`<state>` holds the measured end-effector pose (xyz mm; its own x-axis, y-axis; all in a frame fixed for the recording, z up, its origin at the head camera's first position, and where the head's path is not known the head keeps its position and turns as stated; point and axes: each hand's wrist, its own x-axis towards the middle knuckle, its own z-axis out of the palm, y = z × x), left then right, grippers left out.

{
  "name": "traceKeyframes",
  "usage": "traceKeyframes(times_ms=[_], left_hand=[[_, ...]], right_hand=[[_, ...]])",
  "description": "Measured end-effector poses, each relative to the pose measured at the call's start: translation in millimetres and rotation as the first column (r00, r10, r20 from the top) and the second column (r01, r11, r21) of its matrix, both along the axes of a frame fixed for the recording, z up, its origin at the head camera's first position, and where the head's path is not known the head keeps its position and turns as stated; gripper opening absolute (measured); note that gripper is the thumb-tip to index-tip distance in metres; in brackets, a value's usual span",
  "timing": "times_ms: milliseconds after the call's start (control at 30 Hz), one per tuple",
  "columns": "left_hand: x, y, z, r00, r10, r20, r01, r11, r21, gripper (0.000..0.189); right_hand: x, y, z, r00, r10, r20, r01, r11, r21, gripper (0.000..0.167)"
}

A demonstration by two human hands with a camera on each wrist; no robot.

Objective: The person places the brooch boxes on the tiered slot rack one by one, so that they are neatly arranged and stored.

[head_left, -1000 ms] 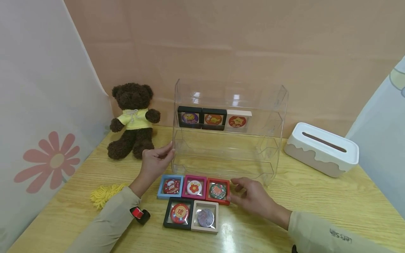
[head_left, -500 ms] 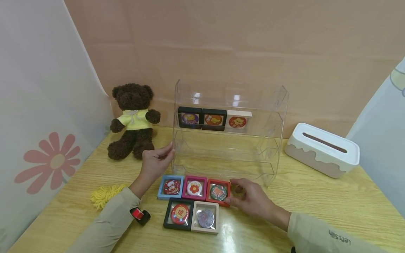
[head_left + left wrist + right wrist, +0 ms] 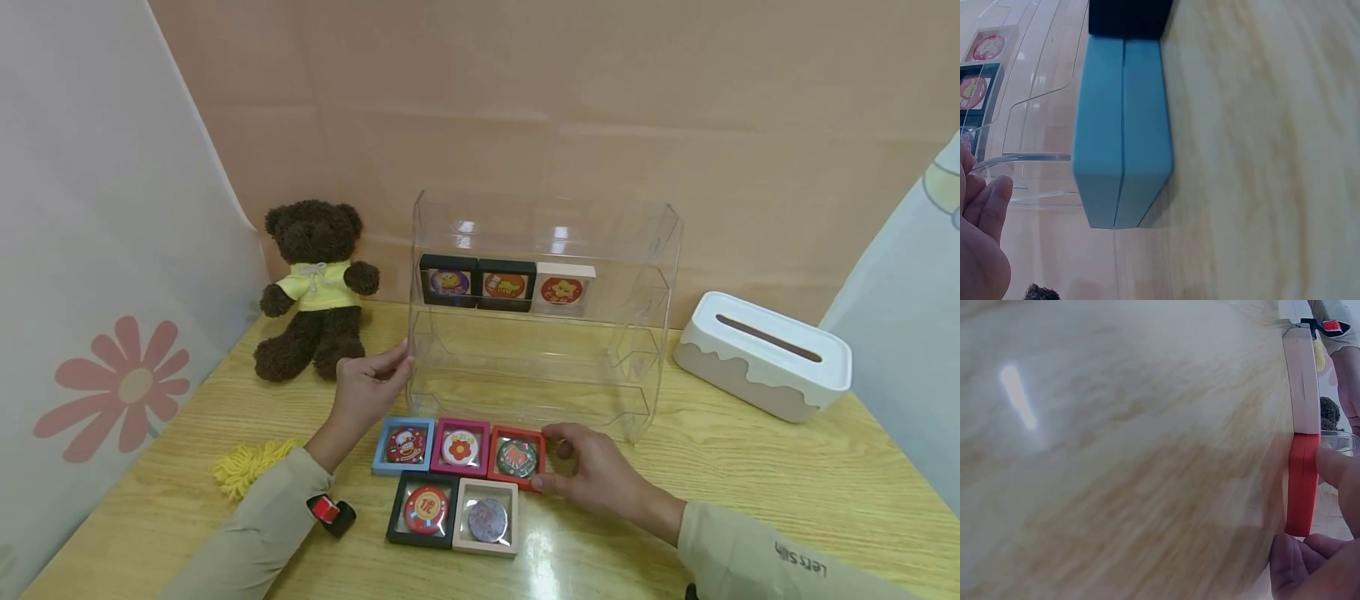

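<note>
My left hand (image 3: 365,390) pinches the left side edge of a clear tiered display rack (image 3: 536,362). My right hand (image 3: 596,471) holds the right side of a red square display frame (image 3: 506,477), with the thumb at its near corner and fingers by its far corner. A round green-and-red badge (image 3: 517,457) shows inside. This frame lies flat beside a magenta frame (image 3: 437,457) and a light blue frame (image 3: 378,457). Nearer me lie a black frame (image 3: 394,525) and a beige frame (image 3: 513,533), each with a badge.
On an upper tier of the rack stand two black frames (image 3: 477,287) and a pale one (image 3: 570,270). A brown teddy bear (image 3: 318,287) sits at the left, near yellow yarn (image 3: 251,467). At the right is a tissue box (image 3: 765,354).
My right thumb has slid slightly left and nearer, round the red frame's near corner. My left hand keeps its hold on the rack, and the frames lie as before.
</note>
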<state>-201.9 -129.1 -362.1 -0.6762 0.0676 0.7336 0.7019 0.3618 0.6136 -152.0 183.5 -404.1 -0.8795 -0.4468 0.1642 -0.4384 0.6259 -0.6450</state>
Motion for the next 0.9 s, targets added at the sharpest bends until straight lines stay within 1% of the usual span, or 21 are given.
traceKeyframes(times_ms=[133,267,533,700,900], left_hand=[[0.3,-0.3,0.1,1.000,-0.008,0.007,0.008,1.000,0.002,0.022],[0.1,-0.5,-0.1,1.000,-0.009,0.010,0.009,1.000,0.002,0.022],[0.7,-0.9,0.4,1.000,-0.009,0.000,0.009,1.000,-0.001,0.021],[0.9,-1.3,0.0,1.000,-0.015,0.008,0.015,1.000,0.007,0.022],[-1.1,-1.6,-2.4,1.000,-0.018,-0.020,0.018,1.000,-0.006,0.022]], right_hand=[[-0.3,-0.5,0.8,1.000,-0.009,0.000,0.009,1.000,0.016,0.067],[-0.2,-1.3,0.3,1.000,-0.014,0.003,0.014,1.000,0.010,0.067],[1.4,-2.5,-3.2,0.999,-0.034,0.025,0.035,0.998,-0.044,0.067],[2.1,-1.4,-4.6,1.000,-0.017,0.014,0.018,0.996,-0.089,0.069],[3.6,-1.2,-3.9,1.000,-0.015,0.022,0.018,0.991,-0.129,0.066]])
